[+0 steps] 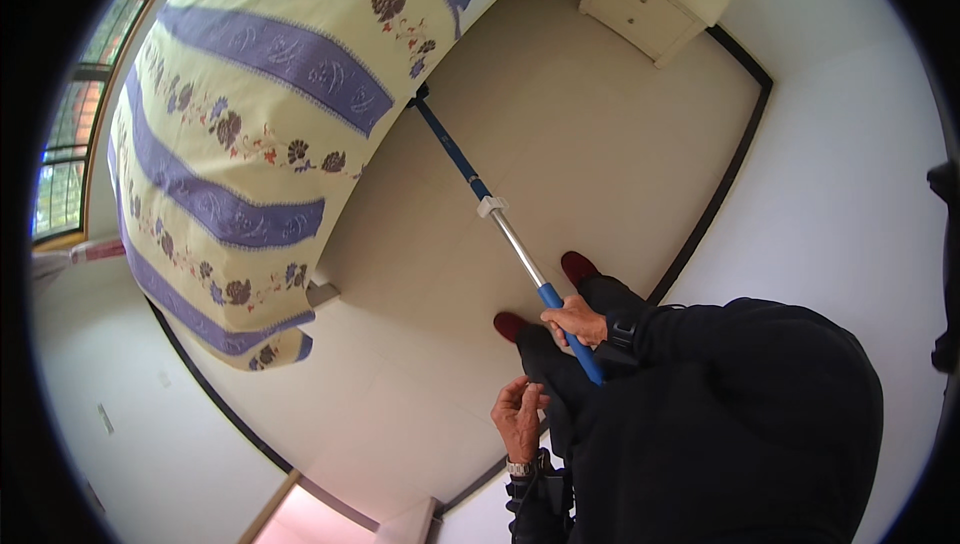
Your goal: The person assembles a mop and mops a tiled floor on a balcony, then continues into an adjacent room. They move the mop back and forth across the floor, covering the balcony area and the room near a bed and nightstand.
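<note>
My right hand (576,320) is wrapped around the blue grip of a telescopic mop-like pole (517,244). A white collar (492,206) joins the pole's silver tube to its dark blue far section. The far end reaches the edge of the bed, where a dark joint (418,96) shows; the head beyond it is hidden below the bed. My left hand (517,413) hovers off the pole, its fingers loosely curled and nothing visible in them. A bedspread (247,109) with purple bands and flowers covers the bed.
A cream two-drawer cabinet (645,4) stands against the far wall. Black skirting (720,161) edges the pale tiled floor (570,116). My dark red shoes (510,326) are close to the pole. A bed leg (324,293) shows under the bedspread. A barred window (82,116) is at the left.
</note>
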Demonstrator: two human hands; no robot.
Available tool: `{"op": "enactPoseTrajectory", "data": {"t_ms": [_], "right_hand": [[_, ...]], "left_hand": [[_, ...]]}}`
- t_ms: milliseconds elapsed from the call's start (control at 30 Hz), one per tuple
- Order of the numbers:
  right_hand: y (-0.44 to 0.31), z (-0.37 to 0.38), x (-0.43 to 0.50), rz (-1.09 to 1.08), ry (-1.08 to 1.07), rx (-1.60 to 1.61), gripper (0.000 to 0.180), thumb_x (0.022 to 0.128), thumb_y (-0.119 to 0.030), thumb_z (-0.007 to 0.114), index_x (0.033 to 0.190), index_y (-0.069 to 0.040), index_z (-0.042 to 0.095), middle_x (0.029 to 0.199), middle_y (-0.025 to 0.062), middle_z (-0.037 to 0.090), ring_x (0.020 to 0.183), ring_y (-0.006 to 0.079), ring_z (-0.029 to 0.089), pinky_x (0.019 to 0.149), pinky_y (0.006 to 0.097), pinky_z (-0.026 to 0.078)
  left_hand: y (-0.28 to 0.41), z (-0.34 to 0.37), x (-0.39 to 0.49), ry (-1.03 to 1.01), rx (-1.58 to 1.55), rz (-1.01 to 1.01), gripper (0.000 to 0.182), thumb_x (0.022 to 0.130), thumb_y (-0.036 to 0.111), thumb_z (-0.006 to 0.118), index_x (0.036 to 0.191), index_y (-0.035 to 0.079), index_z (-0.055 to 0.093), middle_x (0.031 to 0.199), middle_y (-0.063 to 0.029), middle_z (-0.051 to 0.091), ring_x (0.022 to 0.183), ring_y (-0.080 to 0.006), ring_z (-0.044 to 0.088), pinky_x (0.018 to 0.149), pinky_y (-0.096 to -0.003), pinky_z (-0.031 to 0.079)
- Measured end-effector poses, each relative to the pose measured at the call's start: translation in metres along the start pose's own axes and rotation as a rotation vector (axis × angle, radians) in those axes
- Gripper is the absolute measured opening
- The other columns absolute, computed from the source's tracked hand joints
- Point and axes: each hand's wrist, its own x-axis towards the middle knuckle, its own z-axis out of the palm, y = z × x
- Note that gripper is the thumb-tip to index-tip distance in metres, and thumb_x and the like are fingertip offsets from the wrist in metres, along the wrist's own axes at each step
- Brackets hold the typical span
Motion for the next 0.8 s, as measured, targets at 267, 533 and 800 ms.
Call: {"op": "enactPoseTrajectory", "data": {"t_ms": [267, 533, 800], "right_hand": [[0.031, 0.093, 0.021, -0.144, 0.146, 0.313, 0.024, 0.073, -0.014, 0.061, 0.055, -0.005, 0.049, 0.049, 0.0070, 0.050, 0.037, 0.0170, 0.049, 0.034, 0.0301, 0.040], [0.078, 0.209, 0.001, -0.161, 0.244, 0.530, 0.027, 0.078, -0.014, 0.057, 0.054, -0.004, 0.049, 0.046, 0.0105, 0.050, 0.036, 0.0216, 0.048, 0.036, 0.0342, 0.041], [0.069, 0.302, -0.042, -0.100, 0.123, 0.784, 0.022, 0.079, -0.017, 0.057, 0.064, -0.002, 0.049, 0.053, 0.0125, 0.051, 0.044, 0.0250, 0.052, 0.044, 0.0381, 0.046]], "left_hand": [[0.003, -0.086, 0.001, -0.179, 0.151, 0.079, 0.036, 0.084, 0.013, 0.065, 0.112, -0.005, 0.052, 0.094, -0.0114, 0.063, 0.080, -0.0161, 0.061, 0.071, -0.0268, 0.050], [0.004, -0.199, -0.021, -0.231, 0.276, 0.112, 0.055, 0.081, 0.016, 0.068, 0.125, -0.004, 0.043, 0.111, -0.0183, 0.057, 0.086, -0.0203, 0.060, 0.073, -0.0289, 0.049], [0.019, -0.248, -0.049, -0.107, 0.243, 0.281, 0.036, 0.088, 0.017, 0.056, 0.113, -0.007, 0.052, 0.090, -0.0159, 0.060, 0.064, -0.0177, 0.060, 0.054, -0.0267, 0.050]]}}
